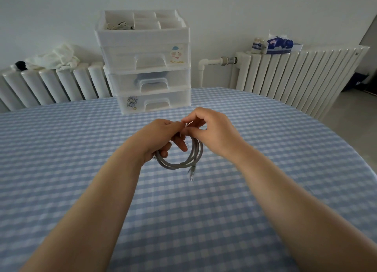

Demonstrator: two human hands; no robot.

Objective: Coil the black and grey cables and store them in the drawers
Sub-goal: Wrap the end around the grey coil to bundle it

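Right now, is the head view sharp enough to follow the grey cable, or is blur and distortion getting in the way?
Head view: the grey cable coil reads clearly, but its dangling plug is smeared; soft, flat light, no glare; wide-angle bend curves the radiator and table edge; left hand and right hand are sharp, forearms softer.

1. The drawers [150,76] stand on the table [61,149] at 12 o'clock.
2. The coiled cable [183,161] hangs between both hands, before the drawers.
3. The radiators [295,74] stand behind the table.
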